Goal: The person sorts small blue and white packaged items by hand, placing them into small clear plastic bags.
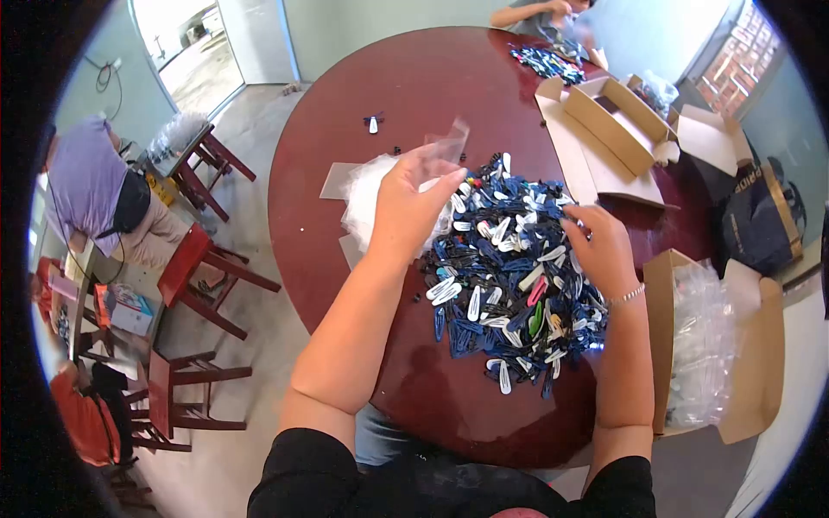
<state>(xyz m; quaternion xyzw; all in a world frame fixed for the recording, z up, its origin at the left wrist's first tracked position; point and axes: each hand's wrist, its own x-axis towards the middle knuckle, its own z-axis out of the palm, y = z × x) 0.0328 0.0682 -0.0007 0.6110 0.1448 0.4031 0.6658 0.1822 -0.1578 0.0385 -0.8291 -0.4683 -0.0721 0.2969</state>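
A large heap of snap hair clips (509,268), mostly navy, black and white with a few pink and green ones, lies on the round table (345,95). My left hand (413,203) holds a clear plastic bag (449,142) between thumb and fingers, above a stack of clear bags (367,194) at the heap's left. At the heap's right edge, my right hand (602,249) has its fingers pinched around what looks like a dark hair clip, mostly hidden by the fingers.
A lone white-and-dark clip (373,124) lies at the back left. Open cardboard boxes (617,129) stand at the back right; another box (661,345) with plastic bags is at my right. Another person (553,22) sits across by a smaller clip pile (546,64). Red stools (186,272) stand left.
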